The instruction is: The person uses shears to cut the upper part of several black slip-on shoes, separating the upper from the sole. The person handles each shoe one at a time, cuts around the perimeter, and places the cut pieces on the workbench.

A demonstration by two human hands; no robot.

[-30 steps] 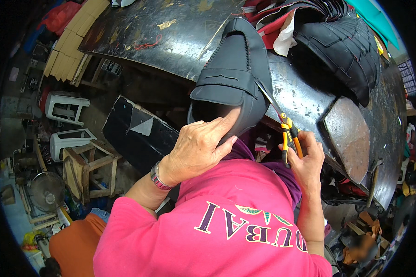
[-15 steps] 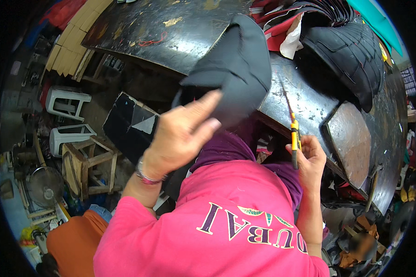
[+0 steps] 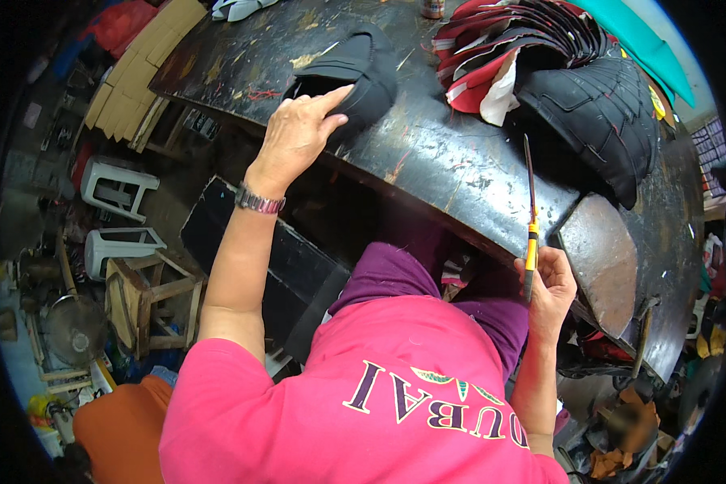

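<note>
While the left hand [image 3: 298, 137] touches the black shoe upper [image 3: 375, 77] over the table [image 3: 427, 173] at twelve o'clock, whether it clamps I cannot tell; the right hand [image 3: 552, 284], apart, clasps a yellow-handled tool [image 3: 532, 234] toward three. Gentle placing should best spare the upper's shape. A second ago, it was nearer the pink shirt [image 3: 339, 331].

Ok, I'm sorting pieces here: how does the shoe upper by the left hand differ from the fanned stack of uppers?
The black shoe upper is single; the fanned stack holds many overlapping pieces. The left hand touches the black shoe upper, while no hand is on the fanned stack. Red lining shows in the fanned stack, none in the black shoe upper. Both have black outer faces.
</note>
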